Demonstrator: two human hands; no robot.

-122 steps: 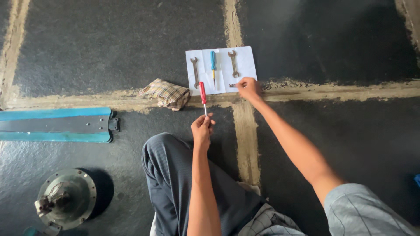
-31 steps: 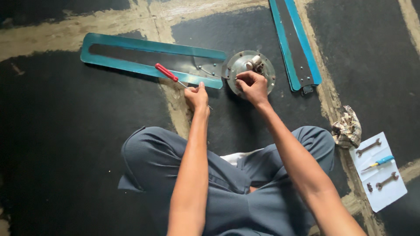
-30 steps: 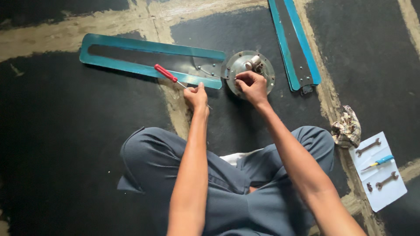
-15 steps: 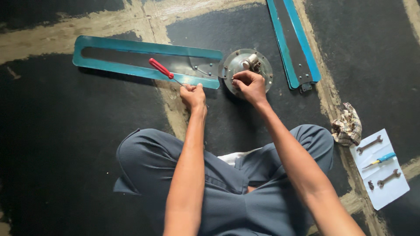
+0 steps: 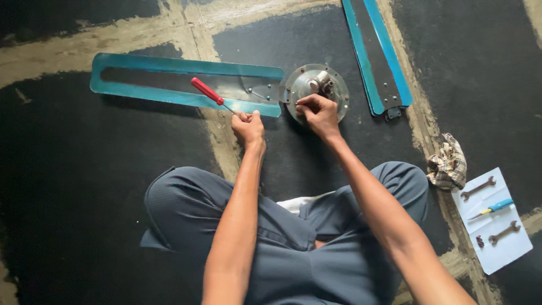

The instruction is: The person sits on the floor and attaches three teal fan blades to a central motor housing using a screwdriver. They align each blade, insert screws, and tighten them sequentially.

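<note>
My left hand (image 5: pixel 247 127) grips a red-handled screwdriver (image 5: pixel 206 91) whose handle points up and left over a teal fan blade (image 5: pixel 186 85) lying flat on the floor. My right hand (image 5: pixel 317 113) rests with fingers pinched on the near edge of a round grey fan motor (image 5: pixel 314 85), which sits at the blade's right end. What the right fingers pinch is too small to tell. I sit cross-legged in grey-blue trousers.
A second teal fan blade (image 5: pixel 377 53) lies at the upper right. A checked rag (image 5: pixel 448 165) lies at the right, next to a white sheet (image 5: pixel 495 221) bearing two spanners (image 5: pixel 477 188), a blue-handled screwdriver (image 5: pixel 494 208) and small screws. The floor is dark with pale stripes.
Earlier my hands were at the white sheet, the left with the red screwdriver. Since then I have turned to the blade and motor; in the last second the hands barely moved.
</note>
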